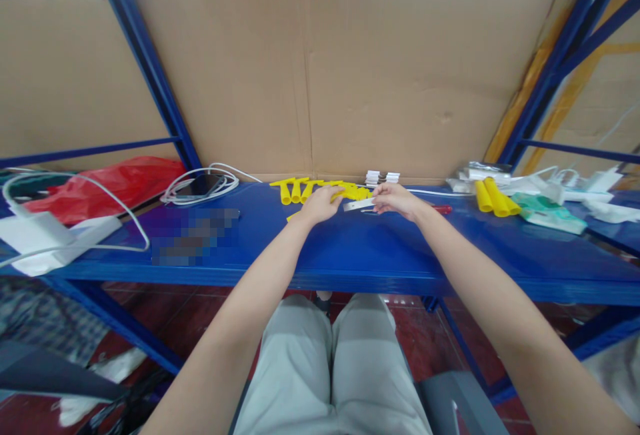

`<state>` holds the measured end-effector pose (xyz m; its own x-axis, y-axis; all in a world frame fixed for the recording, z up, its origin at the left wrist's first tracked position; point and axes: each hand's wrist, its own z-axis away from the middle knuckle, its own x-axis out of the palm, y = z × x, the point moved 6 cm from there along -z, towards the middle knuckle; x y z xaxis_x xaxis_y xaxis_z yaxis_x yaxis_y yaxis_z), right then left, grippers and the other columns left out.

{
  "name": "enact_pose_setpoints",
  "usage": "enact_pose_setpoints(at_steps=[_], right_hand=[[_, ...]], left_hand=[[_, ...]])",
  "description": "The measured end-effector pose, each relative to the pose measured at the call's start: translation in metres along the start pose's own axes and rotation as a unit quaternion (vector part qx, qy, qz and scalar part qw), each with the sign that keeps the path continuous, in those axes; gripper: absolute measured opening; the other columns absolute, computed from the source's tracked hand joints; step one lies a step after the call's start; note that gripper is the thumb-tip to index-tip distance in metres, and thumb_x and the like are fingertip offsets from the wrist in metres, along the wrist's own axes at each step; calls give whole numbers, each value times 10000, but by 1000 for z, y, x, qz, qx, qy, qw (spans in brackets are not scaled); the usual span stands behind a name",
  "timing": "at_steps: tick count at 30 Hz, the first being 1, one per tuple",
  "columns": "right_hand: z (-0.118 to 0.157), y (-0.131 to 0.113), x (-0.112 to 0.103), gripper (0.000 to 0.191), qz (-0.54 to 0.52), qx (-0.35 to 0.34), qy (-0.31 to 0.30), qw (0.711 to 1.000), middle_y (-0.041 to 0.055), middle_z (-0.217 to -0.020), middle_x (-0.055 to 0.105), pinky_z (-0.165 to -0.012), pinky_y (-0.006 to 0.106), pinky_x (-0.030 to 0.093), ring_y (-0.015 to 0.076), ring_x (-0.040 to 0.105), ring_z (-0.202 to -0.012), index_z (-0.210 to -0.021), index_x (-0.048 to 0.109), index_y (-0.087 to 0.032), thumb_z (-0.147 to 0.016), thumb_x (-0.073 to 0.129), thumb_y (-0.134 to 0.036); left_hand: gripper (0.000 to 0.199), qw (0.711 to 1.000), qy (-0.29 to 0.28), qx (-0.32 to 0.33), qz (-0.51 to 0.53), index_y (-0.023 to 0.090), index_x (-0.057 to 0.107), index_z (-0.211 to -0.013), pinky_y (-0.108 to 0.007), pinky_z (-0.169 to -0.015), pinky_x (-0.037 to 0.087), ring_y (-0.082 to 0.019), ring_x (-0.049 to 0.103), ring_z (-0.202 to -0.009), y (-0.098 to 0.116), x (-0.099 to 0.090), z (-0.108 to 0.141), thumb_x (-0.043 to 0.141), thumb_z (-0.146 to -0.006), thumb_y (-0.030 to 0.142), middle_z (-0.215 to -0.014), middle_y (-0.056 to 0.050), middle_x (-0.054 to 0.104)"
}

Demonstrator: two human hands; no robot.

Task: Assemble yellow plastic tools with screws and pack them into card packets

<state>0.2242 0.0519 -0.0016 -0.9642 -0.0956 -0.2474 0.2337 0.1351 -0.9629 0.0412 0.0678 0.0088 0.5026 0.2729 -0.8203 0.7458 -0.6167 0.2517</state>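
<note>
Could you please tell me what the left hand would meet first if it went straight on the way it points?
Most likely the yellow pieces ahead of the left hand, though depth is unclear and it may already be touching them.

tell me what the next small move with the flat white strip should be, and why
I'd probably bring the left hand across to steady the free end of the flat white strip: the right hand seems to pinch only the other end, and the left is close by, beside the yellow plastic pieces.
</note>
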Motion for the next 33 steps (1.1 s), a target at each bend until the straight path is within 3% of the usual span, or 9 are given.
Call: enact_pose_setpoints(at_steps=[6,18,24,27,33], right_hand=[[-3,5,4,191,139,-29,-29,989,-35,-526,587,-463,199,401,88,514,-470,-642,553,-180,-565,619,-17],[-4,4,7,91,289,-96,-91,948,-39,-550,615,-551,236,404,117,502,-529,-569,675,-204,-547,620,-135],[-8,5,2,60,283,-89,-64,953,-42,-503,573,-528,235,380,113,486,-509,-551,627,-197,-566,623,-139],[-9,3,-3,48,243,-80,-26,966,-37,-523,572,-519,229,369,107,484,-518,-579,616,-188,-579,639,-146],[-5,4,-7,106,142,-28,-13,989,-11,-572,583,-454,203,345,93,477,-510,-673,631,-178,-592,694,-205]], left_hand=[[352,1000,2,5,-7,154,635,-1218,-352,-1072,395,-209,563,-1203,1,0,0,494,-899,206,-1276,-89,631],[356,1000,3,0,0,157,636,-1219,-357,-1075,391,-222,555,-1215,0,1,0,507,-891,210,-1282,-98,626],[358,1000,-2,4,-10,175,633,-1221,-382,-1079,389,-222,560,-1209,-1,1,0,498,-893,219,-1282,-82,628],[355,1000,1,6,-11,176,640,-1214,-379,-1079,391,-221,567,-1200,1,0,0,505,-888,218,-1275,-81,632],[320,1000,-5,23,13,205,674,-1161,-381,-1056,419,-210,595,-1165,3,2,0,503,-891,233,-1226,-58,664]])
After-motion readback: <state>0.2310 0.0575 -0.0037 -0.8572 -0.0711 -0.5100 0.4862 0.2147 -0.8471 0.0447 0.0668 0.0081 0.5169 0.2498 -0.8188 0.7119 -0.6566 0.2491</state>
